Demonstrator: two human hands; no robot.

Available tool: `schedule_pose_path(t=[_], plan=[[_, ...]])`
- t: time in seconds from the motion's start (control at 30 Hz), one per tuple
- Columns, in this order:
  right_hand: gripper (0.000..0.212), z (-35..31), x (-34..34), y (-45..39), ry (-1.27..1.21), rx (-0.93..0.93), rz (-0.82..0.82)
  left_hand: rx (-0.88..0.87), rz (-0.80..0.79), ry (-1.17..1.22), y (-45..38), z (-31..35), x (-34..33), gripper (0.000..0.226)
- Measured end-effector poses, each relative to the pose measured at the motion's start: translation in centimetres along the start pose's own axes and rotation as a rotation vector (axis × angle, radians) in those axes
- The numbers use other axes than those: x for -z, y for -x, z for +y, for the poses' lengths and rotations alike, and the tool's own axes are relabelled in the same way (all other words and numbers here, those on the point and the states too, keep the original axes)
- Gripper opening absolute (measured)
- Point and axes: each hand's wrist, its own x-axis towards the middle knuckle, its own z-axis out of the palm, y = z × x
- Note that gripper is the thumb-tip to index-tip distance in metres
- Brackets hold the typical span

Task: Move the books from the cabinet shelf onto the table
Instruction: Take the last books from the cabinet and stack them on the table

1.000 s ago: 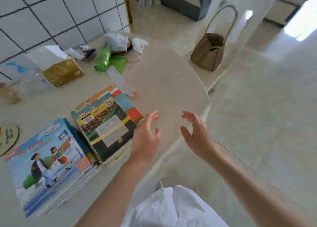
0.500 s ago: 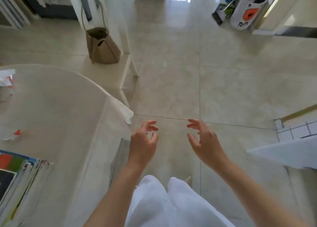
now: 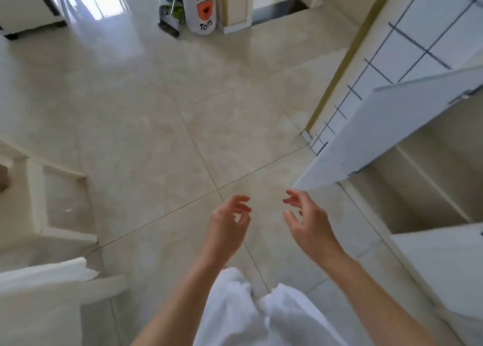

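No books in sight here, so where they lie relative to either grip can't be told. Two hands, both bare and holding nothing. The left hand [image 3: 226, 221] hangs over the tiled floor [image 3: 146, 126], fingers loosely curled, grip spread. The right hand [image 3: 309, 224] is level with it, well apart, palm turned inward, fingers fanned and its grip spread too. Just beyond the right hand, one white cabinet door [image 3: 386, 134] stands swung out, and the cabinet shelf [image 3: 433, 186] behind it looks bare. One white tabletop [image 3: 44, 275] corner shows lower left.
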Motion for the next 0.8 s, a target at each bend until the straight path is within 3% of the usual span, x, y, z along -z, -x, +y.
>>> schedule_pose_path(t=[0.2,0.43,0.63,0.73,0.8], plan=[[0.031,4.2,6.9,-3.9,-0.180,-0.253,0.211,-0.054,-0.284,0.011,-11.2,5.9,-5.8,0.038],[0.030,5.8,13.1,-12.3,-0.392,-0.490,0.441,-0.203,-0.519,-0.041,-25.7,17.9,-12.5,0.027],[0.066,5.2,17.5,-20.9,-0.666,-0.575,0.427,-0.344,-0.772,-0.125,-34.3,25.8,-20.6,0.014],[0.086,5.5,19.4,-24.3,-0.789,-0.637,0.382,-0.378,-0.923,-0.205,-35.6,28.4,-24.1,0.026],[0.086,5.6,20.4,-25.2,-0.860,-0.637,0.379,-0.363,-1.031,-0.215,-35.7,29.7,-25.5,0.032]])
